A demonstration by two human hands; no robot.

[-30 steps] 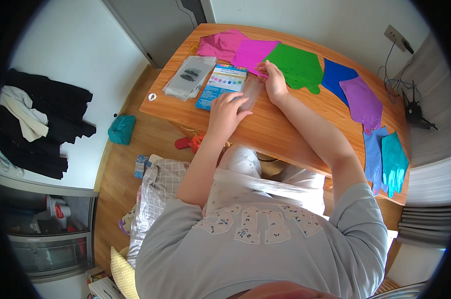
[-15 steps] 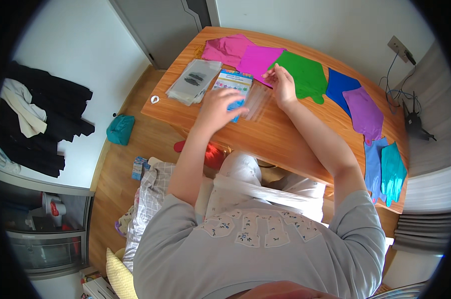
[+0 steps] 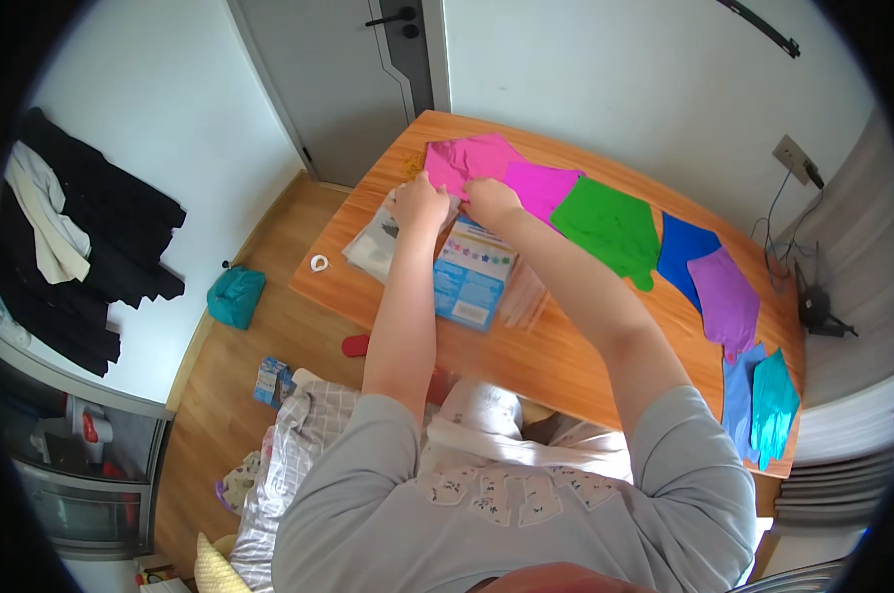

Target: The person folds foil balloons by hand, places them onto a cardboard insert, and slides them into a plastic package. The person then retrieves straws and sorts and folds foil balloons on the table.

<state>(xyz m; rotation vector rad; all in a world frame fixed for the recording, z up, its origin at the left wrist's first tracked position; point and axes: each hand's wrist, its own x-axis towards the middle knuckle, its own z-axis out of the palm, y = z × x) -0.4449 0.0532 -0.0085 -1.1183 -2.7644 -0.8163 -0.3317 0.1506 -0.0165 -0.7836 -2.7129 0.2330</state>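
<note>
A flat, glossy pink piece [image 3: 471, 158] lies at the far left of the wooden table, its near edge between my hands. My left hand [image 3: 421, 205] is closed with curled fingers at its left side, above a stack of clear plastic sleeves [image 3: 373, 245]. My right hand [image 3: 490, 202] bends inward, fingers closed at the pink piece's near edge; the fingertips are partly hidden. A magenta piece [image 3: 544, 188] borders it on the right. Below my right wrist lies a blue and white printed packet [image 3: 471, 277], with clear strips [image 3: 524, 296] beside it.
Further flat pieces run along the table to the right: green [image 3: 608, 227], blue [image 3: 686, 247], purple [image 3: 725, 292], light blue [image 3: 738, 400] and teal [image 3: 775, 405]. A small white ring [image 3: 318, 263] is near the left edge. Cables [image 3: 778, 232] hang at the wall socket.
Both hands have moved away from me, from above the packet and the magenta piece to the pink piece's near edge. The view has tilted upward, and the packet is more exposed.
</note>
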